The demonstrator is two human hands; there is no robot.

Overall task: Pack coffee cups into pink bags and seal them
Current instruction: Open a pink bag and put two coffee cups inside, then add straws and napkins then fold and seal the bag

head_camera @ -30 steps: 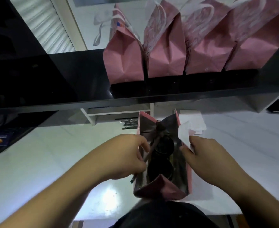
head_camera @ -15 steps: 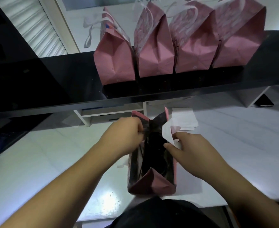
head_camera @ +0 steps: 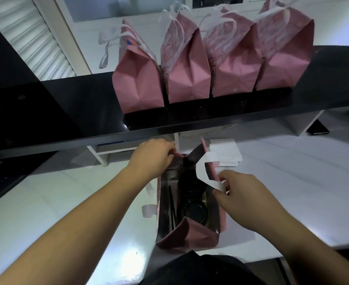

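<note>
The open pink bag (head_camera: 190,233) stood on the white surface (head_camera: 46,202) before me, two dark-lidded cups (head_camera: 192,202) already inside, mouth unsealed. My left hand (head_camera: 151,159) had its grip clamped on the far left rim; my right hand (head_camera: 243,194) pinched the white handle (head_camera: 205,173). Four closed bags (head_camera: 210,64) on the black shelf (head_camera: 66,112) looked finished; I judged sealing remained.

No text, brand or number can be read. The leftmost pink bag (head_camera: 137,83) on the black shelf (head_camera: 66,112) bears a small blue-and-orange label (head_camera: 131,43) near its top, its characters too blurred to make out.
</note>
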